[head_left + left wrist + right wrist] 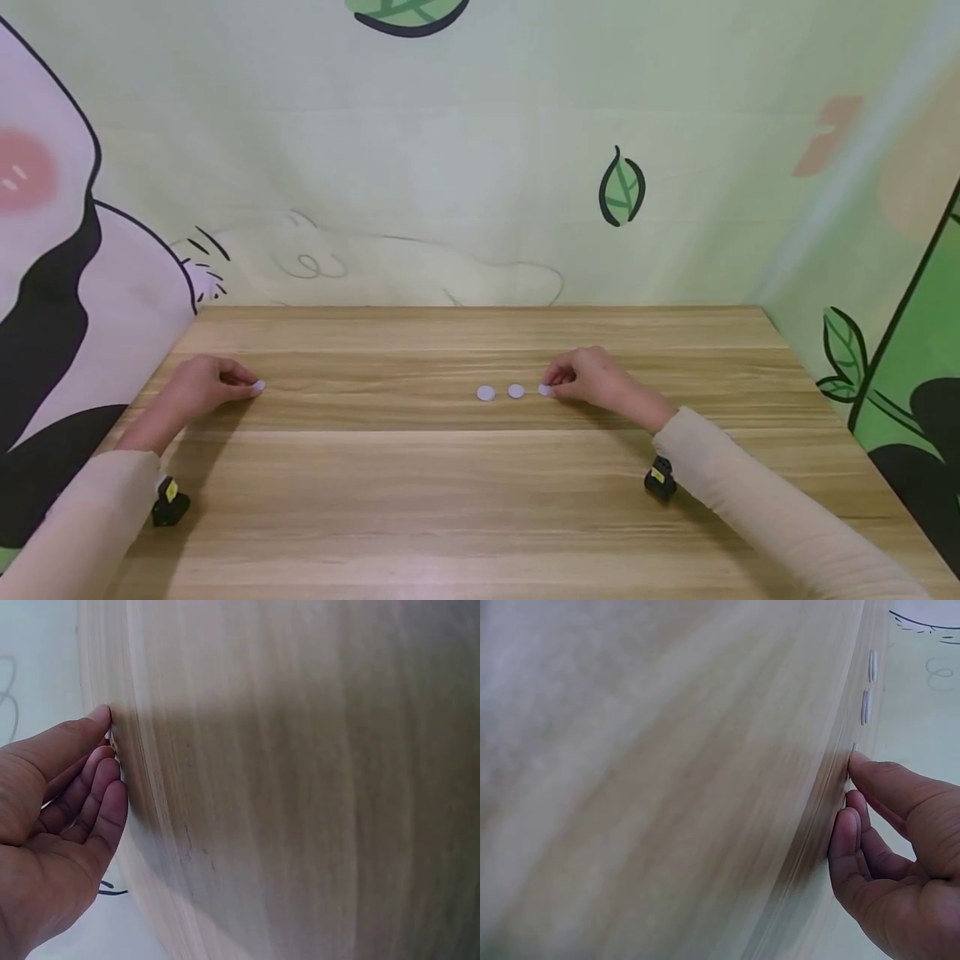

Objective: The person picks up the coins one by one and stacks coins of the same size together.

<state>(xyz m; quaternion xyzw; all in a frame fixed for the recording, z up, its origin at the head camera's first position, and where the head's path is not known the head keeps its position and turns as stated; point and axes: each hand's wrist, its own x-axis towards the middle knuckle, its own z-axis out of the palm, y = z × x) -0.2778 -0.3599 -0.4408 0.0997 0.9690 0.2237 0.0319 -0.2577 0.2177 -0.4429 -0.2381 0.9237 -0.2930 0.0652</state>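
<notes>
Close to the left side of the wooden table, my left hand (202, 385) pinches a small round white disc (258, 386) between thumb and fingertips. In the left wrist view the left hand's (64, 802) fingers hide most of that disc. Right of the table's middle, my right hand (592, 377) pinches another white disc (543, 389) at the tabletop. To the left of it, two white discs, the nearer one (516, 391) and the farther one (486, 392), lie flat in a row, spaced apart. The right wrist view shows these two discs edge-on beyond the right hand's (896, 847) thumb.
The wooden tabletop (420, 492) ends at the back against a printed cloth wall (450, 167) with leaf drawings. A black wrist camera (171, 503) sits under the left sleeve, and a second black camera (661, 480) under the right sleeve.
</notes>
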